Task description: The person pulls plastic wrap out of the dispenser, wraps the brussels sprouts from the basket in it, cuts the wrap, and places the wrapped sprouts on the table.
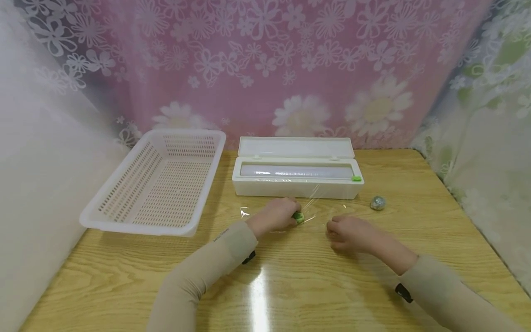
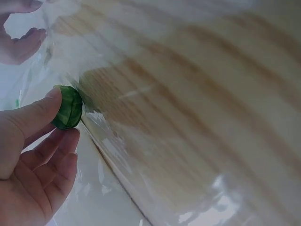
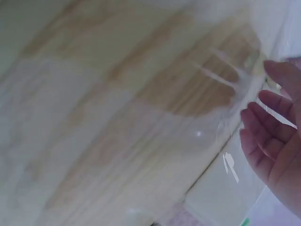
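A small green leafy ball that looks like a Brussels sprout [image 2: 69,107] sits between the thumb and fingers of my left hand [image 1: 277,214], which pinches it over the table. Clear plastic wrap [image 2: 207,202] stretches beside and beneath it, creased and shiny, in front of the white wrap dispenser [image 1: 298,188]. My right hand [image 1: 352,234] is at the wrap's right side, close to the table. In the right wrist view its fingers [image 3: 263,134] curve loosely, with a gap between thumb and forefinger.
The dispenser's lid [image 1: 296,147] is up, showing the roll [image 1: 296,171] and a green slider [image 1: 356,178]. A small wrapped ball [image 1: 378,203] lies to the right on the wooden table [image 1: 332,295]. At left stands a white plastic basket [image 1: 195,226].
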`<state>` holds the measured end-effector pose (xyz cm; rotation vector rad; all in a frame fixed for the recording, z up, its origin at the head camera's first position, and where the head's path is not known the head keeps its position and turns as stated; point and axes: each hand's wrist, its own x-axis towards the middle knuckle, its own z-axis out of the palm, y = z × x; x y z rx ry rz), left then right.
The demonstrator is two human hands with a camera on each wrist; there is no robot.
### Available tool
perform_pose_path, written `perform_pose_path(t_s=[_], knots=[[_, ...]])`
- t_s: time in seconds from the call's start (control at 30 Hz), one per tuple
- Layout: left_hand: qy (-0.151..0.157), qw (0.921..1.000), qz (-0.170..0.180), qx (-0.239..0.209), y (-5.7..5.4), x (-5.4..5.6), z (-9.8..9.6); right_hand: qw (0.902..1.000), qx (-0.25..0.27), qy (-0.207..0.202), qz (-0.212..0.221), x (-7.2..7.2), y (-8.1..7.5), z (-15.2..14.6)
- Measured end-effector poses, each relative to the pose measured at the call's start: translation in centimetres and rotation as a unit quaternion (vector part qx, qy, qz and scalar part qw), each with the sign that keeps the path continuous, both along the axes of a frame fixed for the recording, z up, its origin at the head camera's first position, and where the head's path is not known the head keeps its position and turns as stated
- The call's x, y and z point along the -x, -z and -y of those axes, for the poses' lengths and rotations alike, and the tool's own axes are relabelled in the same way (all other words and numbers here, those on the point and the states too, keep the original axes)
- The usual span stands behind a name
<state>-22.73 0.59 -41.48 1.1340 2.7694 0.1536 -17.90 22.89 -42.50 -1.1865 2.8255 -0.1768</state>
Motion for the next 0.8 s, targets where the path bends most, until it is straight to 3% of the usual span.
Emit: perform_pose_path(t_s=[0.2, 0.4, 0.57, 0.8], knots=[[0.004, 0.9999, 0.010, -0.003, 0.1, 0.2, 0.1, 0.9957, -0.051, -0.029, -0.072, -0.4, 0.0, 1.4], [0.009, 0.9997, 0.020, -0.010, 0.2, 0.5, 0.3, 0.9899, -0.085, -0.027, -0.110, -0.2, 0.1, 2.1], [0.007, 0.9990, 0.039, -0.023, -0.2, 0.6, 0.4, 0.9917, -0.090, -0.015, -0.091, 0.3, 0.5, 1.9], [0.011, 0.9975, 0.058, -0.038, -0.7, 0.7, 0.8, 0.9967, -0.058, 0.004, -0.057, 0.6, 0.2, 1.2]])
